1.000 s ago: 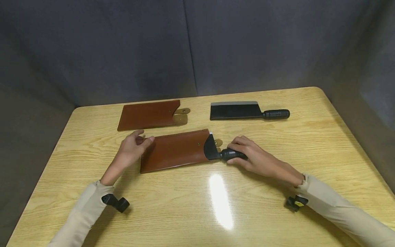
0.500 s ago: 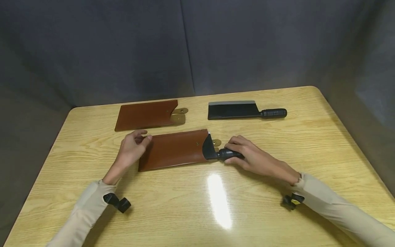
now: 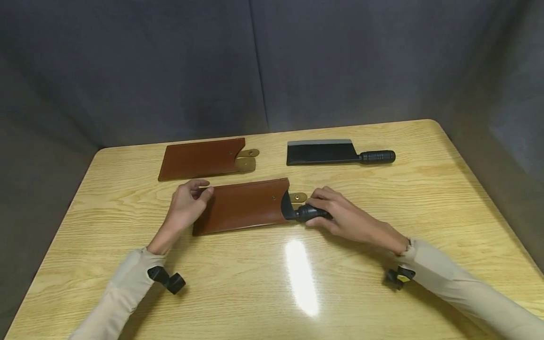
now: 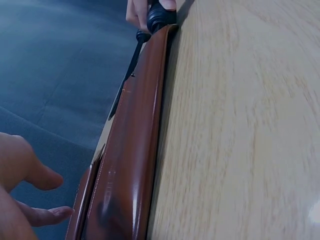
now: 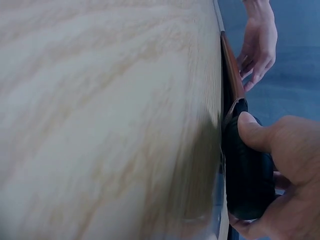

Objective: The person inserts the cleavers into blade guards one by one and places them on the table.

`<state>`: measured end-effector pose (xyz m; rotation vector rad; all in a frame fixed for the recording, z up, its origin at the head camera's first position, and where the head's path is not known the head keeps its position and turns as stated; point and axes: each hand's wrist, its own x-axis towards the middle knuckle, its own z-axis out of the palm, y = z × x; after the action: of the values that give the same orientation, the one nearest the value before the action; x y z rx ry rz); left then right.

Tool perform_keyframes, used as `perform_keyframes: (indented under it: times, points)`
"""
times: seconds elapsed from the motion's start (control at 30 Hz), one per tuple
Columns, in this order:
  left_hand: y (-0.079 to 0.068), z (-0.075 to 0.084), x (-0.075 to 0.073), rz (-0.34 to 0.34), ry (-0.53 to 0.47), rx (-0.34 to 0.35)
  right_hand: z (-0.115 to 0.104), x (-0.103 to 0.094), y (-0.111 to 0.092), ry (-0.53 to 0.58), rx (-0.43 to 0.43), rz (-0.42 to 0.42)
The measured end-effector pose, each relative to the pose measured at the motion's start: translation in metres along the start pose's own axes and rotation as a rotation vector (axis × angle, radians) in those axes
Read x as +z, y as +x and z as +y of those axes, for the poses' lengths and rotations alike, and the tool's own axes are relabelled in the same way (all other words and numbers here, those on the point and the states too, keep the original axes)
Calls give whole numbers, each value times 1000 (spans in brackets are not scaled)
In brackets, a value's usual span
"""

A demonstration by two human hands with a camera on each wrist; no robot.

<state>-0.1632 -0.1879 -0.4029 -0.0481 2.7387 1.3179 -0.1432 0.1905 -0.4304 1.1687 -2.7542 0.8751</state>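
Farther into the nearer brown sheath (image 3: 242, 208) had gone the black cleaver (image 3: 287, 208) since the earlier frame: less of its blade showed at the mouth, and the right hand (image 3: 340, 215) had come leftward with it. Only a narrow dark strip of blade stood outside the curved cut of the leather. The right hand was clamped on the ribbed black handle (image 3: 312, 212), its thumb pressed along one side in the right wrist view.

At the sheath's opposite end, the left hand (image 3: 187, 203) had its thumb and forefinger apart, near the far left corner; whether the thumb tip truly touched the leather was hard to tell. The sheath lay on the wooden table (image 3: 238, 288), with a tan strap (image 3: 298, 197) and its round snap jutting out just beside the handle.

Behind it, near its far edge, lay the second brown sheath (image 3: 199, 158), two tan tabs (image 3: 245, 164) at its right end. Farther right, apart from that, rested the second black cleaver (image 3: 320, 152), handle end to the right, a pale band along the blade's far edge. Beige sleeves (image 3: 127, 283) covered both forearms, and a dark grey curtain (image 3: 170, 71) hung behind the table.
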Motion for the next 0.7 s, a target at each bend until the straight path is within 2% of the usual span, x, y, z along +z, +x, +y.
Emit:
perform_keyframes:
  times: [0.37,0.7]
  points:
    - [2,1,3,34,5,37,-6,1,6,-3,-1,-17]
    - [1,2,3,1,-14,26,-10,3,6,21,48,-21]
